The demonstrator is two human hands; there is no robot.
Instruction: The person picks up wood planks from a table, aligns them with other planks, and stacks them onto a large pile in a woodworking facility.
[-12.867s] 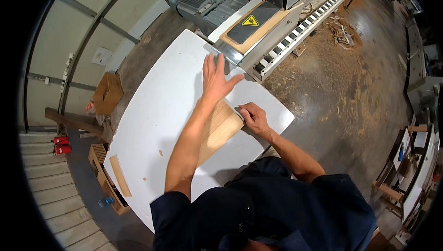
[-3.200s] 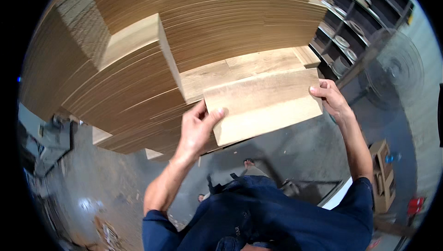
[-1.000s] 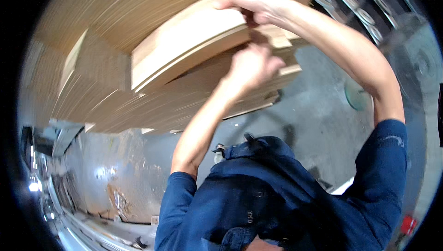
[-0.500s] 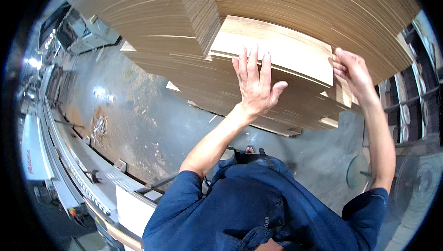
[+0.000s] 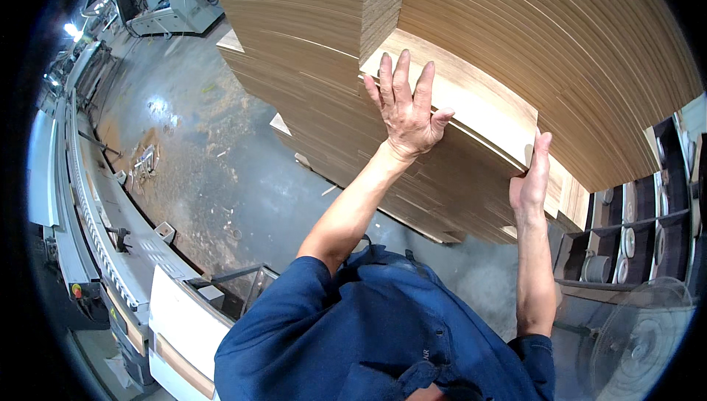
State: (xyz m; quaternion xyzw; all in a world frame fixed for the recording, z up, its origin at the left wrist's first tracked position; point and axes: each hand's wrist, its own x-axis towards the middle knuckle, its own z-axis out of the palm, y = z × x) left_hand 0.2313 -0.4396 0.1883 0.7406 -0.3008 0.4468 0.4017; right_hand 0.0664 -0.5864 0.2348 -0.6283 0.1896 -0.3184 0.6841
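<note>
A pale wood-grain board (image 5: 482,103) lies on top of a low part of a large stack of boards (image 5: 449,173). My left hand (image 5: 409,115) rests against its front edge, fingers spread and the tips reaching onto the top face. At the board's right end, my right hand (image 5: 532,180) is upright with its palm side against the short end, fingers straight and pointing away from me. Some of the right fingers are hidden behind one another. Neither hand grips anything.
Taller board stacks rise behind (image 5: 545,40) and to the left (image 5: 294,25). A compartmented rack (image 5: 626,243) with rolls stands at right, near a caged fan (image 5: 641,342). Long machinery (image 5: 110,231) runs along the left. Debris (image 5: 146,162) lies on the floor.
My right hand has come in to the board's right end and straightened. The left stays at the front edge. My view has shifted, bringing more of the rack into sight.
</note>
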